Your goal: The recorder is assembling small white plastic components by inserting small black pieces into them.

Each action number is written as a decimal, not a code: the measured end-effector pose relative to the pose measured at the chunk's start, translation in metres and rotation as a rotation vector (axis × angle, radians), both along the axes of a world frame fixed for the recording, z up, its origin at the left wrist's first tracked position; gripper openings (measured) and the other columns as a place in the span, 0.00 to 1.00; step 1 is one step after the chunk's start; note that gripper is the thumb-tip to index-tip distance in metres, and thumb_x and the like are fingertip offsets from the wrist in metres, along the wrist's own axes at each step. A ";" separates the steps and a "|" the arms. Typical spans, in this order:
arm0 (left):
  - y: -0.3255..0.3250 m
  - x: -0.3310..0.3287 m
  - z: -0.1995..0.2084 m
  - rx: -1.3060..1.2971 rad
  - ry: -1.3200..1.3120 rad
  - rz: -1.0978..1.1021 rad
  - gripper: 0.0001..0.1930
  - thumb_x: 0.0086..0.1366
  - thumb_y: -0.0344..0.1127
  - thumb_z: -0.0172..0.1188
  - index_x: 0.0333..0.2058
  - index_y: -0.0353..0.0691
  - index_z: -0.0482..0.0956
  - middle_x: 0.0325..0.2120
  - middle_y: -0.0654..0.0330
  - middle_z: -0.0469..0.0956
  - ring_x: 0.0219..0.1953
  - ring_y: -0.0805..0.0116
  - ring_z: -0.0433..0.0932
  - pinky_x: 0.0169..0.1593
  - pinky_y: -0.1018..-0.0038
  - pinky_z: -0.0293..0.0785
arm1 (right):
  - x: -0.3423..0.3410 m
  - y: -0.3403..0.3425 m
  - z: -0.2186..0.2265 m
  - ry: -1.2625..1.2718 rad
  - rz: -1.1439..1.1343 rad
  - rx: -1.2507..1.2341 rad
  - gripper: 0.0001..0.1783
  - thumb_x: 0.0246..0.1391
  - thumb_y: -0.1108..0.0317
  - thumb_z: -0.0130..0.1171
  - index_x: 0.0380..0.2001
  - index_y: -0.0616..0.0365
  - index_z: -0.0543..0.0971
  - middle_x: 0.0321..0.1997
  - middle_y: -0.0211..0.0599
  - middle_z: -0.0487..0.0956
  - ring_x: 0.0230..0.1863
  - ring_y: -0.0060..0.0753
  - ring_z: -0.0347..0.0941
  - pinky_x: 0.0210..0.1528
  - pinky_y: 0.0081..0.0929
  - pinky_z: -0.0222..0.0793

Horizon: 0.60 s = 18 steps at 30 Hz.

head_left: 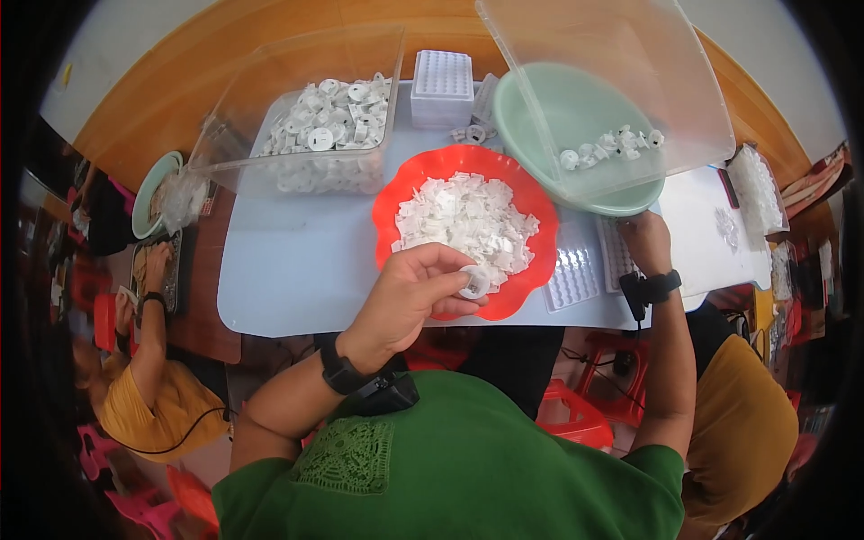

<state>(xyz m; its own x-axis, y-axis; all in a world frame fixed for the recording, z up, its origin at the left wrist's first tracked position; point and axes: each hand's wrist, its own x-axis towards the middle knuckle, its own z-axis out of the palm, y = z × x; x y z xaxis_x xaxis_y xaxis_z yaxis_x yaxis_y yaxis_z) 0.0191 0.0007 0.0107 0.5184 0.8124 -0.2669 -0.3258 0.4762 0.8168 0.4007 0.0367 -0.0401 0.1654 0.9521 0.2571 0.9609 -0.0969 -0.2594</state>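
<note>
Between the thumb and fingers of my left hand (416, 290) is a small round white plastic part (474, 282), held over the near edge of a red scalloped bowl (389, 209). Small whitish, translucent plastic pieces (465, 220) are heaped in that bowl. My right hand (645, 241) reaches down beside the near rim of a pale green basin (621, 210), next to a white tray with rows of pockets (615, 256). Its fingers are mostly hidden, so I cannot see whether they hold anything. A second pocketed tray (573, 277) lies just left of it.
A clear bin (216, 166) of white plastic parts stands at the back left. Stacked white trays (443, 88) sit behind the bowl. A clear, tilted container (621, 54) holding several white parts rests over the basin. Co-workers in yellow (162, 409) sit on both sides.
</note>
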 end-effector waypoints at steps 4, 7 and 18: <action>0.001 0.004 -0.001 0.052 0.032 0.020 0.07 0.63 0.23 0.51 0.40 0.29 0.73 0.35 0.51 0.78 0.37 0.59 0.81 0.40 0.71 0.82 | -0.001 0.001 0.002 -0.009 0.044 0.007 0.07 0.41 0.71 0.59 0.26 0.58 0.83 0.25 0.47 0.79 0.29 0.51 0.76 0.34 0.40 0.71; 0.000 0.008 0.004 0.045 0.097 0.020 0.08 0.62 0.22 0.51 0.40 0.29 0.73 0.35 0.50 0.78 0.36 0.59 0.81 0.38 0.72 0.82 | 0.008 -0.001 0.004 0.056 0.065 -0.003 0.08 0.40 0.72 0.59 0.27 0.59 0.82 0.26 0.48 0.79 0.30 0.51 0.76 0.34 0.39 0.71; -0.002 0.005 0.001 0.062 0.110 0.065 0.07 0.62 0.21 0.50 0.39 0.28 0.72 0.34 0.48 0.78 0.35 0.59 0.82 0.36 0.74 0.83 | 0.015 -0.005 0.003 0.327 0.141 -0.110 0.09 0.36 0.70 0.63 0.26 0.63 0.81 0.21 0.45 0.77 0.24 0.43 0.75 0.29 0.33 0.68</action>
<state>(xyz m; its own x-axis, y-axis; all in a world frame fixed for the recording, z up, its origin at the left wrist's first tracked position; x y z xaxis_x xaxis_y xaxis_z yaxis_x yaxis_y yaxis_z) 0.0243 -0.0015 0.0119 0.4347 0.8599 -0.2676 -0.2608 0.4046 0.8765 0.4158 0.0314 -0.0367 0.0871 0.9904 0.1072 0.8348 -0.0139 -0.5504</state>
